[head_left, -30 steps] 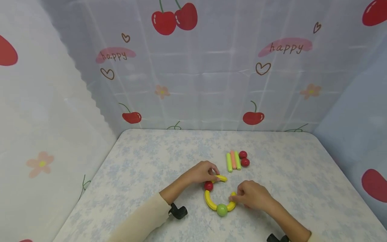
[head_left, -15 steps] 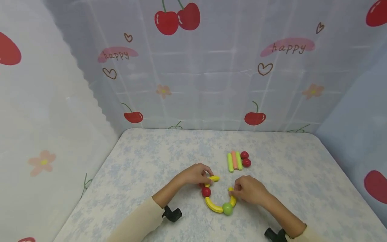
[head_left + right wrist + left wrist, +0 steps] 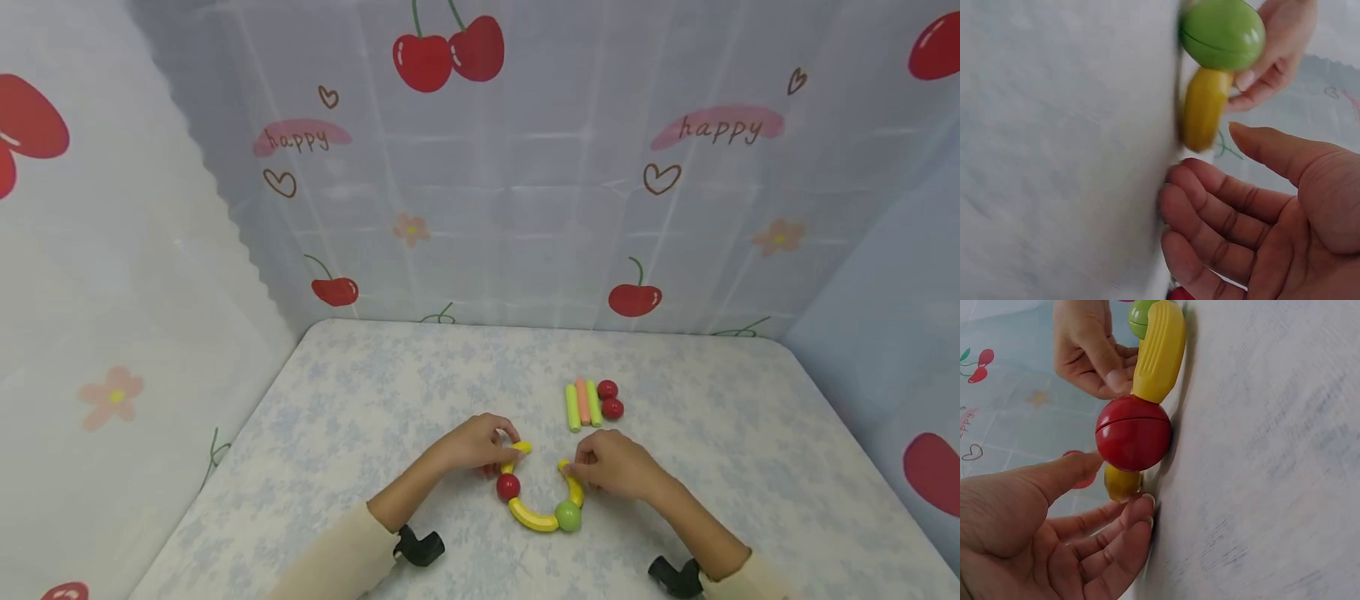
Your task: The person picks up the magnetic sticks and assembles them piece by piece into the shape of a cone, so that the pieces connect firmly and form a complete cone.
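Observation:
In the head view, curved yellow rods and balls join in a U that opens toward the far side of the table. My left hand (image 3: pixel 480 442) pinches the far-left curved yellow rod (image 3: pixel 1124 482), just beyond a red ball (image 3: pixel 1134 433). Below that ball, another curved yellow rod (image 3: pixel 534 518) runs along the near side to a green ball (image 3: pixel 568 516). My right hand (image 3: pixel 618 465) pinches the right curved yellow rod (image 3: pixel 576 492), which joins the green ball. Its thumb and fingers are at the rod's far end. The fingers partly hide both pinched rods.
Behind the U lie two light green sticks (image 3: pixel 573 408) with an orange stick (image 3: pixel 583 402) between them. Two more red balls (image 3: pixel 612 408) sit right beside them. The table (image 3: pixel 375 375) meets a curtain printed with cherries (image 3: pixel 525 200) at the back.
My left hand has moved left and slightly nearer with its rod, turning that side of the U outward. The green ball has shifted right, and the right rod's far end now leans inward.

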`<state>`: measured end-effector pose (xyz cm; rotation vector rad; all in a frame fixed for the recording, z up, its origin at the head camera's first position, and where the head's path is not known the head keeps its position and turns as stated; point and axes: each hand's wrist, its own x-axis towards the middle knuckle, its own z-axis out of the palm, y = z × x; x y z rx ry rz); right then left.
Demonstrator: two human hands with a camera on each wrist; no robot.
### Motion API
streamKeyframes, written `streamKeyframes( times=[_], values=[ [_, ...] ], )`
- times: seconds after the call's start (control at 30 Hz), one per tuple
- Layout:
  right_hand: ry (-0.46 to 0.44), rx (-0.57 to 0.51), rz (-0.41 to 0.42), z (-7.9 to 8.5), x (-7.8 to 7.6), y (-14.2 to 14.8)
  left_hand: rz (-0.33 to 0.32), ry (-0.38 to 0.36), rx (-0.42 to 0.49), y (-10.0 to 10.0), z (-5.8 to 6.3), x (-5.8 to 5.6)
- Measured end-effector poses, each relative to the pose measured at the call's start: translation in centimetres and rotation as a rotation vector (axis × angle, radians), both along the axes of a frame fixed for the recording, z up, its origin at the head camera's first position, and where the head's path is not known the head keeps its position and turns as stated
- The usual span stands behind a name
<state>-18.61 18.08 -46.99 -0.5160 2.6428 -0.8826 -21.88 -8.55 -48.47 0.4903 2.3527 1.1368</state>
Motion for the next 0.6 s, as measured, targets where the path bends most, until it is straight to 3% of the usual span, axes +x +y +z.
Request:
streamKeyframes(
  times=[0.1,0.3,0.6],
  values=[
    [-0.008,-0.038,-0.017,1.2,-1.0,0.7,0.042,0.027,0.028,0.0,-0.5,0.3],
    [0.101,-0.09,-0.098,3.4,-3.5,3.1,0.078,0.049,0.078,-0.2,-1.1,0.4],
    [0.19,-0.087,-0.225,3.5,-5.1,5.6,0.047,0.016,0.135,-0.2,-1.8,0.1]
  ],
)
